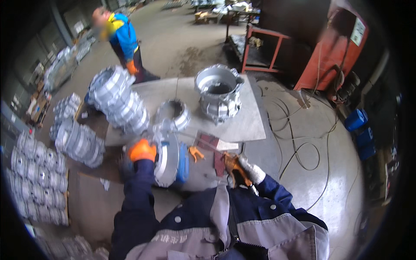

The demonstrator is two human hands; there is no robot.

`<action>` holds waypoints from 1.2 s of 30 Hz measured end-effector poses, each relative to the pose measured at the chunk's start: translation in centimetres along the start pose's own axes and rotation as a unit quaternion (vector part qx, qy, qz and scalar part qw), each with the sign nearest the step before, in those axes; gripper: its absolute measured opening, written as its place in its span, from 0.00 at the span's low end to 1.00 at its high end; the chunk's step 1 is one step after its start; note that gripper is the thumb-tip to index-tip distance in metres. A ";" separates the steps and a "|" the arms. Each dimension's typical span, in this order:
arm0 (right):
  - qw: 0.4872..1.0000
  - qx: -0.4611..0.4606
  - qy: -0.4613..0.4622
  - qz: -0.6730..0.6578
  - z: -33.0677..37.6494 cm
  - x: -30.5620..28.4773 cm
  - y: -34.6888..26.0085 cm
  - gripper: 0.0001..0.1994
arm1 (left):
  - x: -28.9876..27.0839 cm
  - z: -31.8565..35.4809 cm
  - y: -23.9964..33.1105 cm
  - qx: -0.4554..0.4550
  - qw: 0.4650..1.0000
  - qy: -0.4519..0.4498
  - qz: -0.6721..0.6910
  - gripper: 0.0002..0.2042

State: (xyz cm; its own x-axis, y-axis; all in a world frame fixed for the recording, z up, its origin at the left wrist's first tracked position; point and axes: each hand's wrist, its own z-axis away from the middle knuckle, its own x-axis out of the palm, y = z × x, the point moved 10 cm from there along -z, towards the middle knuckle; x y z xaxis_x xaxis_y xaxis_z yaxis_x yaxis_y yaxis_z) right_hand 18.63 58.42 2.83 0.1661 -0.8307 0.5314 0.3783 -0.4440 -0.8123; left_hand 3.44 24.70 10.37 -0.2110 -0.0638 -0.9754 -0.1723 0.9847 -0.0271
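Note:
My left hand (pixel 142 150), in an orange glove, is closed at the left side of a round silver-grey metal housing (pixel 167 161) lying on its side on the table; its fingertips are partly hidden. A blue piece (pixel 183 168) sits against the housing's right side. My right hand (pixel 252 170), in a pale glove, is wrapped round an orange blow gun (pixel 235 167). From it a long thin nozzle (pixel 203 143) reaches left toward the top of the housing. Between the hands lie a small orange tool (pixel 196 154) and dark red pieces (pixel 209 142).
Beyond my hands stand a ring-shaped casting (pixel 174 113), a tall housing (pixel 219 93) and stacked housings (pixel 119 99). A person (pixel 123 41) in blue and yellow is behind the table. Hoses (pixel 299 147) coil on the right floor near a red machine (pixel 327 47). More castings (pixel 37 177) are stacked left.

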 end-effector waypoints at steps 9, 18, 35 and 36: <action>0.998 0.053 0.039 0.002 -0.9 0.6 -2.7 0.29 | 0.8 1.4 -1.5 -0.035 0.999 0.010 0.025 0.16; 0.925 0.016 -0.239 0.294 -2.6 16.6 -8.9 0.28 | 1.0 0.8 -1.7 -0.036 0.998 0.023 0.050 0.18; 0.965 -0.009 -0.154 0.212 -7.4 15.9 -9.6 0.28 | 0.8 0.6 -0.5 -0.014 0.999 -0.044 0.007 0.18; 0.975 -0.018 -0.152 0.159 -7.1 15.4 -10.2 0.28 | 0.4 0.7 -0.5 -0.021 0.999 -0.039 -0.013 0.18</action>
State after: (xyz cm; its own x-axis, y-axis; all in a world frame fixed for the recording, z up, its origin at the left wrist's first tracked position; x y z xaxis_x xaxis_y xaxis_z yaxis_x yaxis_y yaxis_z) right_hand 10.85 47.83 17.61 0.5343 -0.7930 0.2927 0.2314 -0.1958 -0.9530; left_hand 4.10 24.27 9.85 -0.1309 -0.0743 -0.9886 -0.2176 0.9750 -0.0445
